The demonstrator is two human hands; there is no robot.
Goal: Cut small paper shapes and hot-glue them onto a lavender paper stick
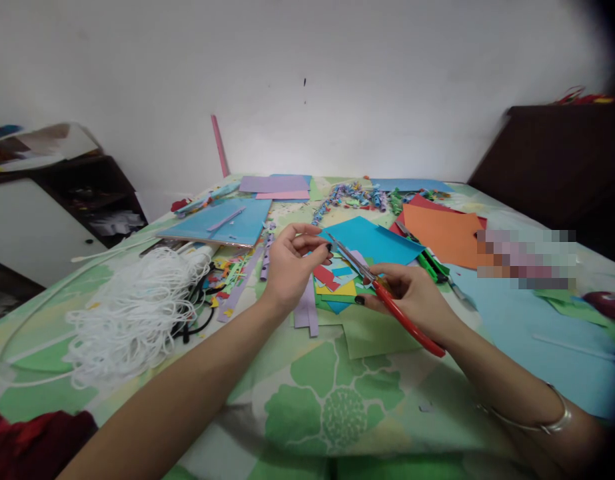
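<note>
My right hand holds a pair of scissors with red handles, the blades pointing up and left. Near the blade tips is my left hand, its thumb and fingers pinched together; what they hold, if anything, is too small to make out. Below the blades lie cut paper pieces, among them a red one and a yellow one. A bright blue sheet is behind the scissors, and a light green sheet lies under the right hand.
White cord is heaped at the left, beside a blue board. A green cutter and orange paper lie at the right. Curled paper strips are at the back. A dark cabinet stands at the right.
</note>
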